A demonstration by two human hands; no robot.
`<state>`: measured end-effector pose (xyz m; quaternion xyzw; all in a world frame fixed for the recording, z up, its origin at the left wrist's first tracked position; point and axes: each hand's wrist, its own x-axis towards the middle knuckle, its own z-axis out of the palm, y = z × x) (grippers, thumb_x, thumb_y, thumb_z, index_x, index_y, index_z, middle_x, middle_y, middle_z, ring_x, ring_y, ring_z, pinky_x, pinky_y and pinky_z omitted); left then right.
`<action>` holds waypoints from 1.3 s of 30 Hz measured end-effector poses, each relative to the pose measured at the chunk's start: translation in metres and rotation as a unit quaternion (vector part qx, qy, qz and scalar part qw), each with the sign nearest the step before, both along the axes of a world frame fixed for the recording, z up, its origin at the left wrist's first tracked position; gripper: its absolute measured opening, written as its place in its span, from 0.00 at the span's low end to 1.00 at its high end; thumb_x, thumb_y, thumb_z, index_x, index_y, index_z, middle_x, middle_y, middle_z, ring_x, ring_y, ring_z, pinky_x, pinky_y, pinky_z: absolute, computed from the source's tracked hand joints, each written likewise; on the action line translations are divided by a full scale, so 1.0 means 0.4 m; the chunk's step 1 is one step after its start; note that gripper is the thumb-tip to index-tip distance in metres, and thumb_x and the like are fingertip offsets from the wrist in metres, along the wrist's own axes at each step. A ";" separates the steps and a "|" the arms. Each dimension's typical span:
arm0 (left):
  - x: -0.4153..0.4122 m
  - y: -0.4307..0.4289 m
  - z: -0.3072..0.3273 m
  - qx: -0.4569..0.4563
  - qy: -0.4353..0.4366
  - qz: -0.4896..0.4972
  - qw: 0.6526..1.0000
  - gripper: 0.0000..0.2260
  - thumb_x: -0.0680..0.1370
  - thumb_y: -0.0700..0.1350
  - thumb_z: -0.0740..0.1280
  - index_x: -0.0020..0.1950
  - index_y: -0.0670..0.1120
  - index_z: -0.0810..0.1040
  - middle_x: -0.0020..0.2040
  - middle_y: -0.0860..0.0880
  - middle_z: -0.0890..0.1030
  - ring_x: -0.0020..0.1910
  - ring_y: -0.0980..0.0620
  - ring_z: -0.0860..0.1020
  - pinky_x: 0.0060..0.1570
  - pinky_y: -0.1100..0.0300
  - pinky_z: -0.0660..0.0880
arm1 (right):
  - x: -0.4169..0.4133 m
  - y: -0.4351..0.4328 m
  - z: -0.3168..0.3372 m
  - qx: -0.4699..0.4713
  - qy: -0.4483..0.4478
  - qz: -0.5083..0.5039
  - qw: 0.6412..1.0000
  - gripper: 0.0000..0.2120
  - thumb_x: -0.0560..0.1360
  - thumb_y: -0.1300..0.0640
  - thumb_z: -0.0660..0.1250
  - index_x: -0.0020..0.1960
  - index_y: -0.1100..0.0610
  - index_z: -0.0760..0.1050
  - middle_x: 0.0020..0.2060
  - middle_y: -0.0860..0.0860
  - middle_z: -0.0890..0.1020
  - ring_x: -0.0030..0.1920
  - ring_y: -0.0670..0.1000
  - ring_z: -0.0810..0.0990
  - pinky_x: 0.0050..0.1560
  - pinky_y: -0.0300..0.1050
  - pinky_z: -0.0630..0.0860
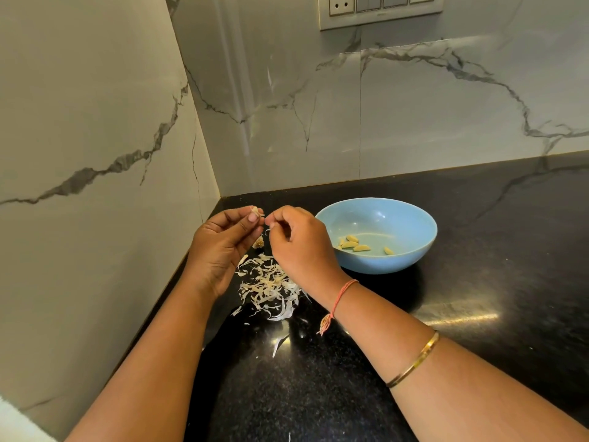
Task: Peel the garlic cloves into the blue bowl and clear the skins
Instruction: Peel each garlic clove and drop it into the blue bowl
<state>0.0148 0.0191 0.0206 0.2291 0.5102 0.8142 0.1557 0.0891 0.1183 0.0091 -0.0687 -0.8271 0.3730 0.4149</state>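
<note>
My left hand [223,247] pinches a small unpeeled garlic clove [256,212] between thumb and fingertips, raised above the black counter. My right hand [299,244] is right beside it, its fingertips pinching a bit of skin at the clove's edge. Below the hands a heap of pale garlic skins [271,290] lies on the counter, with a dry root stub [258,242] just behind it. The blue bowl [411,256] stands to the right of my right hand and holds several peeled cloves [353,244].
The black granite counter [478,282] runs into a corner of grey-veined marble walls [95,122] close on the left and behind. A switch plate [381,9] is on the back wall. A few stray skin slivers [279,342] lie nearer to me.
</note>
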 end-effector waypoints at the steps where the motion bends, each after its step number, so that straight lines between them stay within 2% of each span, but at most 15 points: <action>1: -0.001 0.000 0.000 -0.001 -0.004 -0.001 1.000 0.10 0.66 0.38 0.68 0.47 0.40 0.79 0.41 0.48 0.84 0.41 0.54 0.83 0.41 0.67 0.79 | 0.000 0.000 0.000 -0.001 0.007 -0.002 1.000 0.07 0.77 0.61 0.62 0.50 0.60 0.78 0.46 0.54 0.80 0.43 0.49 0.77 0.39 0.34 0.71; 5: 0.008 0.005 0.000 -0.014 -0.011 -0.017 1.000 0.09 0.67 0.39 0.68 0.46 0.40 0.80 0.39 0.47 0.84 0.39 0.55 0.83 0.40 0.67 0.79 | -0.002 0.004 -0.002 -0.005 0.038 -0.010 0.999 0.04 0.75 0.60 0.66 0.48 0.60 0.78 0.44 0.55 0.79 0.43 0.50 0.77 0.42 0.41 0.77; 13: 0.020 0.006 0.001 -0.019 -0.034 -0.037 0.999 0.09 0.67 0.40 0.68 0.45 0.39 0.81 0.38 0.46 0.84 0.38 0.55 0.83 0.37 0.67 0.79 | 0.001 0.012 0.000 0.017 0.054 -0.030 0.998 0.04 0.75 0.61 0.66 0.46 0.61 0.79 0.42 0.55 0.80 0.42 0.50 0.77 0.41 0.41 0.76; 18: 0.024 0.006 0.002 -0.030 -0.025 -0.036 0.999 0.06 0.67 0.40 0.68 0.37 0.43 0.85 0.38 0.47 0.84 0.38 0.55 0.83 0.36 0.67 0.78 | 0.001 0.012 -0.002 0.034 0.052 -0.033 0.998 0.04 0.75 0.62 0.66 0.45 0.62 0.79 0.41 0.55 0.79 0.40 0.49 0.76 0.37 0.36 0.73; 21: 0.029 0.010 0.004 -0.034 -0.015 -0.029 0.999 0.07 0.67 0.40 0.68 0.41 0.41 0.83 0.38 0.47 0.84 0.38 0.55 0.83 0.37 0.67 0.78 | 0.001 0.013 -0.002 0.034 0.049 -0.029 0.998 0.04 0.74 0.61 0.66 0.45 0.62 0.79 0.41 0.55 0.79 0.39 0.48 0.75 0.36 0.32 0.69; 28: 0.028 0.008 0.002 -0.064 0.018 -0.013 0.998 0.08 0.67 0.41 0.68 0.44 0.40 0.80 0.37 0.48 0.84 0.37 0.56 0.82 0.38 0.67 0.79 | -0.003 0.019 -0.006 0.037 0.026 -0.020 0.999 0.05 0.75 0.61 0.65 0.46 0.62 0.78 0.42 0.55 0.79 0.40 0.48 0.75 0.36 0.30 0.67; 31: 0.025 0.008 -0.001 -0.072 0.027 -0.010 0.997 0.09 0.67 0.41 0.68 0.45 0.40 0.80 0.37 0.47 0.84 0.37 0.56 0.82 0.39 0.67 0.79 | -0.004 0.022 -0.009 0.040 0.020 -0.018 0.999 0.05 0.76 0.62 0.64 0.47 0.62 0.78 0.43 0.55 0.79 0.41 0.49 0.75 0.37 0.33 0.70; 35: 0.020 0.009 -0.003 -0.073 0.038 -0.013 0.997 0.09 0.67 0.41 0.68 0.45 0.40 0.80 0.37 0.47 0.84 0.37 0.56 0.82 0.38 0.67 0.79 | -0.003 0.023 -0.002 0.046 0.018 -0.016 0.999 0.06 0.76 0.62 0.63 0.47 0.62 0.78 0.43 0.56 0.79 0.41 0.51 0.76 0.40 0.42 0.74; 39: 0.015 0.011 -0.009 -0.070 0.027 -0.017 0.997 0.08 0.67 0.41 0.68 0.44 0.40 0.80 0.36 0.48 0.84 0.36 0.56 0.82 0.37 0.68 0.78 | -0.006 0.022 -0.006 0.053 0.015 -0.016 0.998 0.05 0.75 0.62 0.63 0.45 0.62 0.78 0.42 0.56 0.79 0.41 0.51 0.76 0.40 0.43 0.74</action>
